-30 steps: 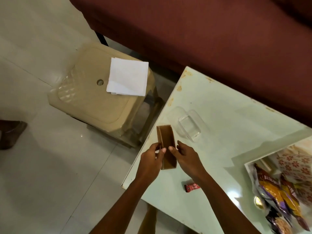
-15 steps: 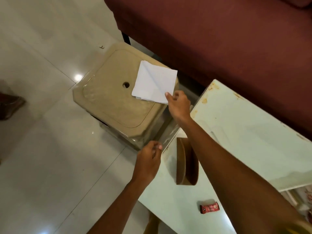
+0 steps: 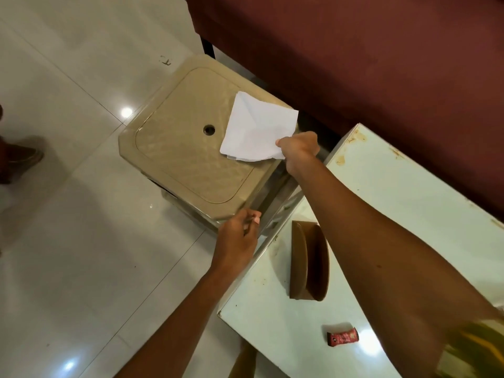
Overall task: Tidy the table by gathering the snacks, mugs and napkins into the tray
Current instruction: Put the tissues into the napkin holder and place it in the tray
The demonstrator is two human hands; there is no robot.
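Napkins, a thin white paper stack (image 3: 256,129), lie on one beige plastic stool (image 3: 188,156), a corner pinched by the right hand (image 3: 298,150). Left hand (image 3: 238,237) hovers, fingers loosely curled, empty. One brown holder (image 3: 309,264) and one red wrapper (image 3: 343,336), lettering unreadable, sit on the pale table (image 3: 409,214).

Stool (image 3: 174,159) top lies mostly bare; napkin holder (image 3: 309,264) stands by table (image 3: 409,192) edge.

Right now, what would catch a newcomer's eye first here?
Probably the white napkins, pinched at one corner by the right hand and lifting off the beige plastic stool beside the table. Next, the empty brown napkin holder standing near the pale table's edge, and a small red wrapper nearer the camera.
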